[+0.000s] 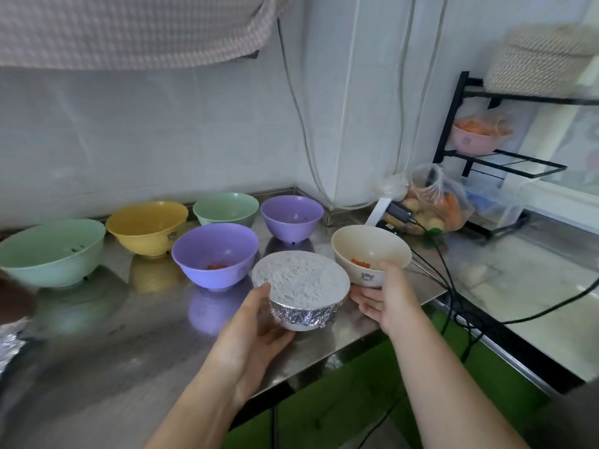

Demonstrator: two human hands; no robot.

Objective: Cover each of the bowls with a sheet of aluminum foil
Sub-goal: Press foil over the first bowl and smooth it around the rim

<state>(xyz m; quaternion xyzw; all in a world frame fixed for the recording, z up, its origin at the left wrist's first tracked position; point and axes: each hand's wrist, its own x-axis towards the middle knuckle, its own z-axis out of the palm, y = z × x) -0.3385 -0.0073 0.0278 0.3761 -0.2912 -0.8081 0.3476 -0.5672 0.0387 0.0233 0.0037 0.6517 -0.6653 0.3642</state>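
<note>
A white bowl capped with crinkled aluminum foil (pixel 300 286) is near the steel counter's front edge. My left hand (pixel 256 332) cups its left side and base, thumb up against the foil rim. My right hand (pixel 385 296) is just right of it, fingers straight and apart from the bowl. Uncovered bowls stand behind: a cream bowl (pixel 371 254) with orange bits, a near purple bowl (pixel 215 254) with red bits, a far purple bowl (pixel 291 217), a small green bowl (pixel 226 209), a yellow bowl (pixel 147 226) and a large green bowl (pixel 52 251). Loose foil (pixel 9 343) shows at the left edge.
The steel counter (pixel 129 335) ends in a front edge near my arms. A bag of vegetables (pixel 434 205), a charger and black cables (pixel 453 286) lie at the right. A black rack (pixel 486 157) holds a pink bowl. A checked cloth hangs overhead.
</note>
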